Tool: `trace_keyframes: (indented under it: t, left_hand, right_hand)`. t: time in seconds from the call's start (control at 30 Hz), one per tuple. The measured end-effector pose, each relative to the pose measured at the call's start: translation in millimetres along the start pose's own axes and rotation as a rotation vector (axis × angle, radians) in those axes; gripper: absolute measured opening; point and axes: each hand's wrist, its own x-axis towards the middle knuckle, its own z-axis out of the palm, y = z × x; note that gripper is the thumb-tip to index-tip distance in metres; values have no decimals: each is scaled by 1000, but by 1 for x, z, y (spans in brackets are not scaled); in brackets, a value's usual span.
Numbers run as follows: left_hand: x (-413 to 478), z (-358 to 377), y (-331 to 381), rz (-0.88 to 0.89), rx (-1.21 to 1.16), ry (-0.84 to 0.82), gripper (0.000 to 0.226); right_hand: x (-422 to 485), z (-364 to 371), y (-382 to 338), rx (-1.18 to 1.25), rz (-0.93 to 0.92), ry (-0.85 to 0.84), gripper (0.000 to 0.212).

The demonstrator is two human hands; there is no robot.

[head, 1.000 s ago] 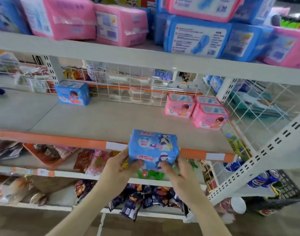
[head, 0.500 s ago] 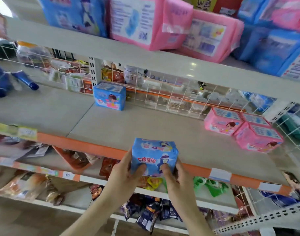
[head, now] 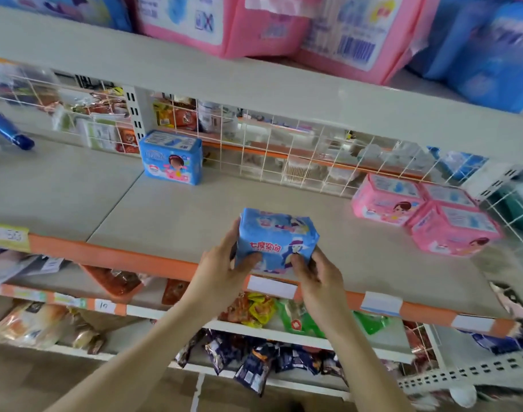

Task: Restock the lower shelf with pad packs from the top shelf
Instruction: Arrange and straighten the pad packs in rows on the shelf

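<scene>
my left hand (head: 221, 267) and right hand (head: 319, 278) both clasp a small light-blue plastic pad pack (head: 276, 240) (thumbs on its front) over the orange front edge of the grey lower shelf (head: 177, 215).

left grip (head: 221, 272): bare hand | right grip (head: 319, 278): bare hand | forearms (head: 153, 337): bare to the frame edge
</scene>
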Motion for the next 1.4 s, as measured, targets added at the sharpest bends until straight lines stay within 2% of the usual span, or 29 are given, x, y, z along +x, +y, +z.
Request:
trace_keyframes:
  t: [0.07, 0.27, 0.47, 0.67, 0.87, 1.07, 1.23, 1.4]
  left_hand:
    - [15, 13, 3, 4, -16, 29, 59]
    - [67, 52, 16, -27, -80, 83, 42]
    - [102, 78, 18, -27, -12, 161, 38]
    - [129, 73, -13, -77, 141, 173, 23]
    - [171, 54, -46, -23, 181, 128, 25]
    - [216, 44, -64, 19, 214, 107, 28]
    - [241, 44, -74, 37, 226, 99, 32]
    - [257, 40, -79, 60, 263, 111, 34]
  right_hand:
    - [17, -12, 7, 6, -17, -1, 14]
    - [77, -49, 33, -1, -75, -19, 25]
    - [126, -70, 54, -33, -68, -111, 30]
    - [157, -54, 71, -152, -128, -104, 29]
    - [196, -20, 86, -266, -142, -40, 24]
    - [232, 1, 99, -229, -72, 8, 32]
    - [250, 10, 105, -208, -8, 35, 29]
    - [262, 14, 109, -254, -17, 81, 28]
